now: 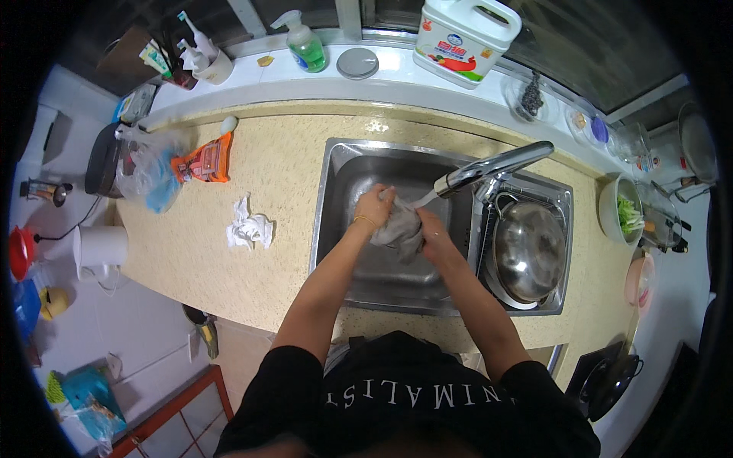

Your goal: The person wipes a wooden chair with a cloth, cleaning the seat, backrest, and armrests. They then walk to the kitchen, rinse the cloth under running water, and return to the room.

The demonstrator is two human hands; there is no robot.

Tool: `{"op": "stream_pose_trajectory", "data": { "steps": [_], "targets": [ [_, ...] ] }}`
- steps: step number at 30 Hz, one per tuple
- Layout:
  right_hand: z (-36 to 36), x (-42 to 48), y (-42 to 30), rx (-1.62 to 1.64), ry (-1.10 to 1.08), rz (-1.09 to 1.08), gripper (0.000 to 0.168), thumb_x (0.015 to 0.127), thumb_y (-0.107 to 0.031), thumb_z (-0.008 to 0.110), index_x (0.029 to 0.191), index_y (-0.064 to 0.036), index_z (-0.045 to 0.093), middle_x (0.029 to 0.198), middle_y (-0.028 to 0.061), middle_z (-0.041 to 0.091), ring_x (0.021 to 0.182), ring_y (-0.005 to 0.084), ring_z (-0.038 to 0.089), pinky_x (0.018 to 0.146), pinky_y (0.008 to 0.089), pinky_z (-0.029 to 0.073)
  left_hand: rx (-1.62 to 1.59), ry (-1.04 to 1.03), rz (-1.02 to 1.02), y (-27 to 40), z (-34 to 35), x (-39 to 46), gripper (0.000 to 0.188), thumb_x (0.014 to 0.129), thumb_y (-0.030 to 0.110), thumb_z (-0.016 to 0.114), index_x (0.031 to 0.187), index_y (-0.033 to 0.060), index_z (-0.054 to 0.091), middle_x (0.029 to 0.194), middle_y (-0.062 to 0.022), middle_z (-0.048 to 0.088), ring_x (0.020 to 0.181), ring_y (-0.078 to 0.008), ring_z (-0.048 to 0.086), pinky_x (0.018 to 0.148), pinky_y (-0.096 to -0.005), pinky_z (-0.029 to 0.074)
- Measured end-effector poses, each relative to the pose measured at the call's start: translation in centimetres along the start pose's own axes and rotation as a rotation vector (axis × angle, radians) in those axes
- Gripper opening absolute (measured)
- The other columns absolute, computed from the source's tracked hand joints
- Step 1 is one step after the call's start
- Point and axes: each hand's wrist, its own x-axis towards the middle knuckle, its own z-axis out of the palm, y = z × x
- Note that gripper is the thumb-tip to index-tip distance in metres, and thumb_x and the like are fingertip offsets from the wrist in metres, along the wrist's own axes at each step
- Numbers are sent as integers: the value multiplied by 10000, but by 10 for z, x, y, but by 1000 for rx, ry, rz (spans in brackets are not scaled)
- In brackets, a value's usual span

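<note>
Over the left basin of a stainless steel sink (395, 286), both my hands grip a wet grey cloth (404, 229). My left hand (375, 209), with a yellow band at its wrist, holds the cloth's upper left side. On its right side is my right hand (432, 232), fingers partly hidden behind the fabric. From the chrome faucet (487, 169), a stream of water (425, 198) runs down onto the cloth between my hands.
An upturned metal pan (529, 252) fills the right basin. Crumpled white cloth or paper (250, 225), an orange packet (206, 161) and a plastic bag (150, 166) lie on the left counter. Behind stand a green soap pump bottle (305, 46) and a large white jug (464, 46).
</note>
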Motion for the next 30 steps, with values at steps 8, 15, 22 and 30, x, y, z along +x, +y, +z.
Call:
{"op": "stream_pose_trajectory", "data": {
  "steps": [8, 15, 22, 30],
  "targets": [
    [7, -21, -22, 392, -76, 451, 530, 802, -418, 545, 1252, -206, 362, 1299, 108, 339, 1134, 368, 355, 813, 552, 352, 111, 230, 538, 24, 28, -38, 154, 834, 195, 502, 915, 101, 594, 843, -143, 552, 805, -314, 549, 693, -376, 434],
    [-1, 4, 18, 295, -379, -39, 447, 850, -309, 485, 1240, -123, 372, 1203, 99, 432, 1079, 328, 421, 847, 434, 401, 246, 99, 467, 105, 19, -139, 167, 740, 250, 566, 852, 128, 586, 870, -125, 535, 727, -342, 551, 631, -420, 450],
    [29, 7, 32, 397, -59, 117, 325, 851, -190, 473, 1157, -79, 458, 1077, 76, 508, 1011, 185, 486, 853, 355, 417, 283, 179, 66, 35, -8, -41, 313, 768, 330, 519, 791, 33, 613, 805, -205, 593, 740, -372, 574, 646, -440, 459],
    [-16, -13, 6, 51, 80, -57, 327, 843, -265, 505, 1143, -141, 466, 1041, 73, 505, 1025, 222, 460, 860, 466, 409, -70, 297, 268, 53, -14, -8, 264, 741, 296, 623, 783, 37, 600, 796, -169, 604, 786, -327, 574, 709, -392, 448]
  ]
}}
